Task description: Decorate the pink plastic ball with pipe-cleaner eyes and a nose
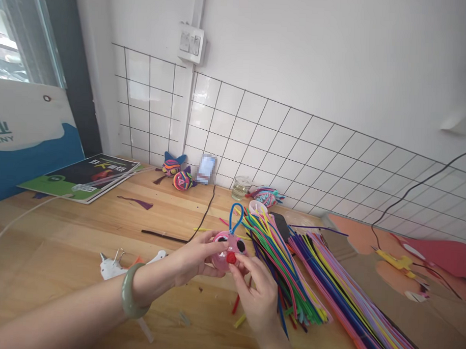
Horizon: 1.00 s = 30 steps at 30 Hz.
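My left hand (199,257) is closed around the left side of a round pink ornament (222,263). Dark oval eyes show on its front, and a blue pipe cleaner loop (236,219) stands up from its top. With thumb and fingers, my right hand (254,287) pinches a small red coiled piece (231,257) against the ornament's front. Whether that piece is stuck on, I cannot tell. Just right of my hands lies a thick bundle of coloured pipe cleaners (287,268). A white glue gun (113,266) lies beyond my left forearm, partly hidden.
A second pipe cleaner bundle (343,295) lies further right, near a yellow glue gun (396,261) on cardboard. Along the wall stand two colourful fish-like ornaments (183,179), a phone (206,168) and a glass jar (240,187). A black cable (206,212) crosses the table; booklets (83,177) lie left.
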Tool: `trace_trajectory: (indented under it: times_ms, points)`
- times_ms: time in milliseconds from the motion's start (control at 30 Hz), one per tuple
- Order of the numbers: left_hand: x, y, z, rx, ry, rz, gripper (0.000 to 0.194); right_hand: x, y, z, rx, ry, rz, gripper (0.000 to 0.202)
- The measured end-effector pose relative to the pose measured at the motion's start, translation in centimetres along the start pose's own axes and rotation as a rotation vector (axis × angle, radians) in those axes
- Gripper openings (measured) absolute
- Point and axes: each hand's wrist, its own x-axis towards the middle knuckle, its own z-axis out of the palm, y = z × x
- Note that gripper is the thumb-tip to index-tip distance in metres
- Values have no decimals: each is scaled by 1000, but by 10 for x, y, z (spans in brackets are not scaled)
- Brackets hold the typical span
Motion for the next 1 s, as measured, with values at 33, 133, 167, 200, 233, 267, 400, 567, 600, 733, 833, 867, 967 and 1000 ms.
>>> trace_trajectory:
  times_ms: [33, 133, 167, 200, 233, 267, 400, 567, 600, 733, 833, 867, 967, 1000]
  points:
    - [0, 0, 0, 2, 6, -1, 47, 0, 0, 1, -6, 4, -2, 13]
    - [1, 1, 0, 8, 29, 9, 46, -1, -2, 5, -33, 32, 14, 9]
    - [0, 1, 0, 9, 38, 15, 46, -2, -2, 6, -43, 39, 23, 8]
    - [0, 2, 1, 11, 45, 19, 45, -2, -3, 7, -48, 45, 31, 8]
    - [-1, 2, 1, 12, 50, 23, 45, -3, -3, 8, -48, 49, 36, 8]
    - [-1, 3, 1, 13, 51, 26, 44, -3, -3, 9, -48, 53, 40, 9]
    - [-1, 4, 0, 18, 47, 39, 43, -5, -2, 10, -46, 58, 57, 8]
    - [2, 12, -8, 14, 76, 116, 41, -10, 5, 8, -26, -19, 82, 10]
    - [2, 16, -10, 8, 88, 134, 42, -11, 6, 9, -20, -50, 90, 11]
    - [2, 29, -18, -61, 38, 182, 43, -15, 12, 16, -8, -211, 107, 11]
    - [0, 37, -23, -122, -68, 172, 41, -19, 17, 23, -25, -331, 123, 9]
    - [0, 39, -24, -134, -99, 172, 41, -20, 19, 25, -39, -364, 132, 8]
    - [-5, 49, -27, -134, -139, 211, 43, -26, 26, 31, -99, -448, 168, 7]
    - [-7, 53, -29, -122, -133, 235, 43, -27, 28, 32, -121, -470, 181, 6]
